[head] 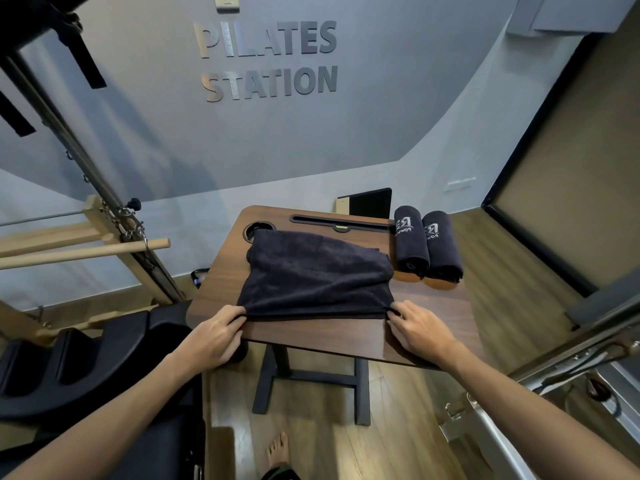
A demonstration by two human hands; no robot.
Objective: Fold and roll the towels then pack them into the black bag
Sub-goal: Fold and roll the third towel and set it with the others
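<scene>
A dark towel (311,275) lies folded and flat on the brown wooden table (433,317). My left hand (216,332) pinches the towel's near left corner. My right hand (420,327) pinches its near right corner. Two rolled dark towels (427,245) with white lettering lie side by side at the table's far right. Part of a black item (199,277) shows beyond the table's left edge; whether it is the bag I cannot tell.
The table has a round cup hole (258,230) and a slot (343,225) along its far edge. A black tablet-like board (369,202) leans behind it. Pilates equipment with black pads (86,355) stands at left, a metal frame (561,368) at right.
</scene>
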